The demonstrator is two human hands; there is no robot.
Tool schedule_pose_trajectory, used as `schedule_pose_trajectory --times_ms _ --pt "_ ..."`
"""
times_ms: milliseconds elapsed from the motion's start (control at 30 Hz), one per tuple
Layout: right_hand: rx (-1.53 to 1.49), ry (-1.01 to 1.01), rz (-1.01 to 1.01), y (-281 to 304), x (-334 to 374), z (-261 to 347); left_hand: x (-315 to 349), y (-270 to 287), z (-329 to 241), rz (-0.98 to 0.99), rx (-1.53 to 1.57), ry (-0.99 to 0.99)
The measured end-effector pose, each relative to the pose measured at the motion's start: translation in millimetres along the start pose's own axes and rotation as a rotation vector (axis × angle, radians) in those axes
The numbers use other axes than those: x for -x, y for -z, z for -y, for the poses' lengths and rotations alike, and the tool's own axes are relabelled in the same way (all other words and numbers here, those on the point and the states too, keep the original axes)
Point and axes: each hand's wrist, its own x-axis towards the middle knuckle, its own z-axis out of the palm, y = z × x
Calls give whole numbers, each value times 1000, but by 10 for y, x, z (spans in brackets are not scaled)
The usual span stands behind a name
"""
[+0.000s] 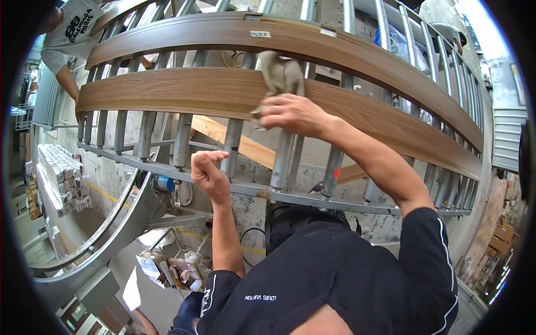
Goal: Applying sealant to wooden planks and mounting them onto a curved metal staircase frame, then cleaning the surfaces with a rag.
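My right hand point(293, 115) grips a greyish-beige cloth point(282, 75) over the nearer wood-grain board point(167, 89). The cloth is bunched up across the board's width, and its upper part is blurred. My left hand point(209, 173) is raised nearer to me, above the rollers, with its fingers curled in and nothing visible in them. A second brown wood-grain board point(195, 37) lies parallel, just beyond the first, with a small pale label point(260, 34) on it. Both boards rest across the metal rollers of a conveyor point(282, 162).
At the far left another person point(72, 42) in a grey shirt has a hand at the board's end. A pale timber piece point(240, 142) shows under the rollers. A curved metal rail point(100, 245) and a cluttered bin point(176, 268) stand at lower left. Stacked white-wrapped bundles point(61, 176) lie beyond.
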Motion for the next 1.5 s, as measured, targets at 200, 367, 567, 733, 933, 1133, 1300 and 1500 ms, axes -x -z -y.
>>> schedule_pose_trajectory --times_ms 200,367,567,733,933,1133,1300,1500 --pt "224 -407 -28 1134 2519 479 476 -229 -49 57 -115 33" --pt "325 -960 -47 1961 4623 891 1001 -493 -99 267 -273 111" --pt "375 -863 -277 1822 4818 933 1529 -861 -513 351 -323 82" --pt "142 -696 -474 1308 3576 1059 1481 -486 -616 151 -432 63" --pt "92 -576 -481 938 2193 972 635 242 -223 113 -582 3" --pt "207 -491 -304 391 1395 752 -1079 723 500 121 -951 -606" --pt "314 -552 -235 173 1099 708 -1583 955 890 285 -1081 -530" --pt "308 -469 -208 -60 526 642 -1578 909 1010 215 -1088 -544"
